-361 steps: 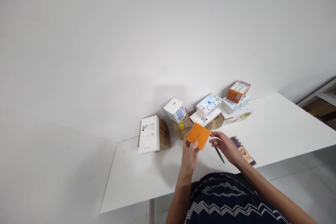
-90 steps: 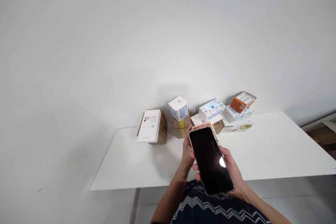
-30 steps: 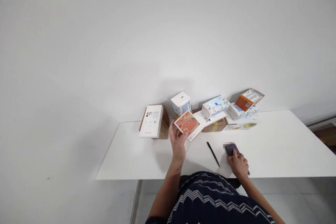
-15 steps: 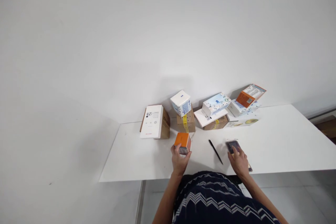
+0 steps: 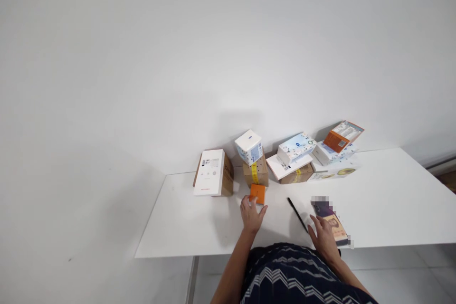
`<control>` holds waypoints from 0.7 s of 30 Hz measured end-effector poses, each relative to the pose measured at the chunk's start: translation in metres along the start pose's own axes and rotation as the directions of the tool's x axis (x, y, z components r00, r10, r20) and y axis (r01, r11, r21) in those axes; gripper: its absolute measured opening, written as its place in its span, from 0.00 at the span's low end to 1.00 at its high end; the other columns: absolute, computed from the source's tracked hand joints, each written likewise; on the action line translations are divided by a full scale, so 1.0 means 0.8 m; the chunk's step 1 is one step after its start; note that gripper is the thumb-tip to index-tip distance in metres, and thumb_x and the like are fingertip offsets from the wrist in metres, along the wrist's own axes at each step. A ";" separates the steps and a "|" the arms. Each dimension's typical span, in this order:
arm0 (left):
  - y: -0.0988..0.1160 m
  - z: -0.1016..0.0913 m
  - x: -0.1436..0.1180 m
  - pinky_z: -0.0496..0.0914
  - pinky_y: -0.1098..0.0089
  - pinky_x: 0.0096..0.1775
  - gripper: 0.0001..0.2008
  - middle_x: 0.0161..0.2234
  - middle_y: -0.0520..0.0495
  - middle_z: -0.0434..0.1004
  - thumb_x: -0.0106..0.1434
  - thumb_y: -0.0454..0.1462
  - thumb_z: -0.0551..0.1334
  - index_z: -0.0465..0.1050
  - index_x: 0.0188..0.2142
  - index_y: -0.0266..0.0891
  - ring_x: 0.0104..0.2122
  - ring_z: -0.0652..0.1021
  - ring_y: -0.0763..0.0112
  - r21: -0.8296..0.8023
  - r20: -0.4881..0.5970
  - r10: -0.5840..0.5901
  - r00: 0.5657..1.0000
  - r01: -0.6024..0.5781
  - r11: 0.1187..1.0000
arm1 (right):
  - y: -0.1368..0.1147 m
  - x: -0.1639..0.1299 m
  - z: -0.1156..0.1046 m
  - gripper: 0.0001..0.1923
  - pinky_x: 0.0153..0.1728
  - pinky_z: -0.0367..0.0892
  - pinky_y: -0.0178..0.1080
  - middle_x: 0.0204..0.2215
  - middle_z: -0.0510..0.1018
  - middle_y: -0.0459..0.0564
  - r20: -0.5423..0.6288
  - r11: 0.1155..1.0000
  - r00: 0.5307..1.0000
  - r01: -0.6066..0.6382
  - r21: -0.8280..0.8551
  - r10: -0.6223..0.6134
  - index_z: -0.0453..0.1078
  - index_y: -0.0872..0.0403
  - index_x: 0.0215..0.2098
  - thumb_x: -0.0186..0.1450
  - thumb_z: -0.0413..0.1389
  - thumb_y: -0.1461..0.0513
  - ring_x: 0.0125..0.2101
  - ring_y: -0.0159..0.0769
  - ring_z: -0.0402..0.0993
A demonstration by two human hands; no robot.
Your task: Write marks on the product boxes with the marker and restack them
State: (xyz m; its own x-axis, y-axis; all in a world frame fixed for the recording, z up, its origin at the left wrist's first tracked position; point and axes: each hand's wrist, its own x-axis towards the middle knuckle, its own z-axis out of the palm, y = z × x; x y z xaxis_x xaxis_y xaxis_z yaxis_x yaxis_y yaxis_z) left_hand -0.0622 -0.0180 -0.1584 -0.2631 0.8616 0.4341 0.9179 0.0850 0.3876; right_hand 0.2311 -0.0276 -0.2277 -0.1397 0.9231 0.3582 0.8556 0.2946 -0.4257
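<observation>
The small orange box (image 5: 258,194) sits on the table against the front of a brown carton. My left hand (image 5: 251,216) is right at its near side with thumb and fingers apart; a fingertip overlaps the box edge, and I cannot tell if it touches. My right hand (image 5: 323,239) is at the left side of a phone (image 5: 337,229) that has a printed picture on its back. Its fingers are loosely spread. Just left of those fingers lies a slim black pen (image 5: 296,213), its near end close to the thumb.
Along the wall stand a white flat box (image 5: 209,173) on a carton, a white-blue box (image 5: 249,147) on a taped brown carton (image 5: 256,173), a floral box (image 5: 297,147) on a white flat box, and an orange-white box (image 5: 344,136) on other boxes. The white table's (image 5: 171,228) front edge meets my body.
The orange box has moved forward to the brown carton, and my left hand has loosened from it. My right hand has slid off the phone toward the pen. The view has shifted slightly.
</observation>
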 end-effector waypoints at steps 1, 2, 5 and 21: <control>0.004 -0.020 0.006 0.68 0.54 0.48 0.17 0.47 0.36 0.66 0.56 0.44 0.66 0.75 0.43 0.39 0.48 0.71 0.53 0.006 -0.054 0.053 0.997 -0.053 0.999 | -0.001 -0.001 0.000 0.20 0.42 0.70 0.53 0.42 0.72 0.62 0.004 1.000 1.000 0.004 0.007 -0.004 0.70 0.56 0.48 0.68 0.45 0.53 0.40 0.49 0.72; 0.008 -0.042 0.015 0.66 0.53 0.49 0.14 0.47 0.37 0.66 0.57 0.42 0.65 0.76 0.42 0.39 0.49 0.70 0.54 0.010 -0.124 0.110 0.986 -0.110 0.994 | -0.002 0.000 -0.001 0.20 0.41 0.70 0.53 0.42 0.72 0.62 0.010 1.000 1.000 0.003 0.013 -0.004 0.71 0.56 0.47 0.68 0.45 0.53 0.40 0.49 0.72; 0.007 -0.112 0.056 0.62 0.50 0.53 0.14 0.49 0.36 0.63 0.56 0.43 0.66 0.77 0.39 0.38 0.52 0.67 0.52 0.075 -0.394 0.048 0.918 -0.020 0.997 | -0.011 0.005 -0.004 0.20 0.41 0.70 0.53 0.43 0.73 0.62 0.051 0.999 0.999 -0.022 0.040 0.020 0.71 0.55 0.47 0.68 0.45 0.53 0.40 0.49 0.73; -0.039 -0.241 0.119 0.67 0.49 0.52 0.32 0.59 0.37 0.62 0.54 0.49 0.65 0.65 0.58 0.46 0.58 0.65 0.45 -0.453 0.025 -0.653 0.757 0.591 0.667 | -0.064 0.055 -0.023 0.19 0.34 0.76 0.47 0.46 0.72 0.59 0.084 0.947 0.992 -0.111 0.303 0.089 0.68 0.51 0.49 0.66 0.46 0.52 0.36 0.46 0.79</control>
State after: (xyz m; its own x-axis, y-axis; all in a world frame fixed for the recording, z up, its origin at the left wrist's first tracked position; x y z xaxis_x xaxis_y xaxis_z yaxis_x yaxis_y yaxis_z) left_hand -0.1733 -0.0350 0.0273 -0.7912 0.6091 0.0551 0.3226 0.3392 0.8836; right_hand 0.1906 -0.0068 -0.1748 -0.1044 0.9632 0.2476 0.6744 0.2515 -0.6942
